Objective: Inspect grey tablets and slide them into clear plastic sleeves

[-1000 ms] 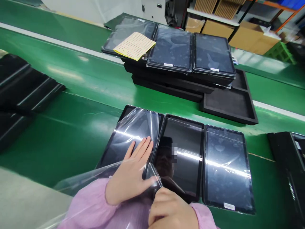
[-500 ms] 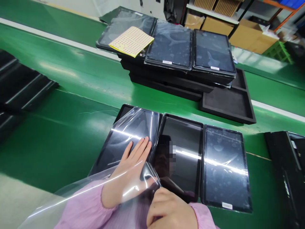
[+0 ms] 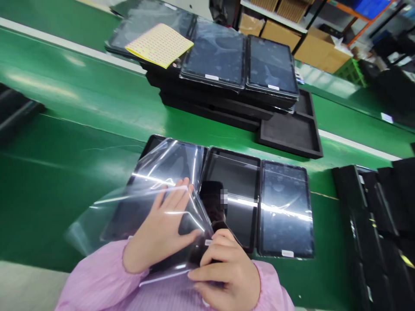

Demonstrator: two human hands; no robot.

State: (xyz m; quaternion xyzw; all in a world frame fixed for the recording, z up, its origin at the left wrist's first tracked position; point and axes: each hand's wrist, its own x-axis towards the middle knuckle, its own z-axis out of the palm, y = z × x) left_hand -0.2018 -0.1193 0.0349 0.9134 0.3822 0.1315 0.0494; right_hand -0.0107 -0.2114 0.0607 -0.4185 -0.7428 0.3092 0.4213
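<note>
Three tablets lie side by side on a green work surface. My left hand (image 3: 162, 229) rests with its fingers spread on the left tablet (image 3: 183, 162), showing through a loose sheet of clear film (image 3: 94, 216). That film curves up over the hand and reaches beyond the tablet's left side. At the left tablet's lower right corner, my right hand (image 3: 228, 270) is closed on the film, fingers bent and pinching. The middle tablet (image 3: 238, 179) has a dark glossy screen with reflections. Bubbled film covers the right tablet (image 3: 285, 203), which carries a small white label.
Behind stand stacked black trays (image 3: 220, 112) topped by film-covered tablets (image 3: 214, 54) and a yellow sticker sheet (image 3: 158, 45). An open black tray (image 3: 290, 134) juts out at their right. Black cases (image 3: 353, 224) stand at right, and a dark object (image 3: 16, 110) at left.
The clear film has spread out and lifted over my left hand, its free end now higher on the left. My right hand keeps its pinch. The whole view has shifted somewhat.
</note>
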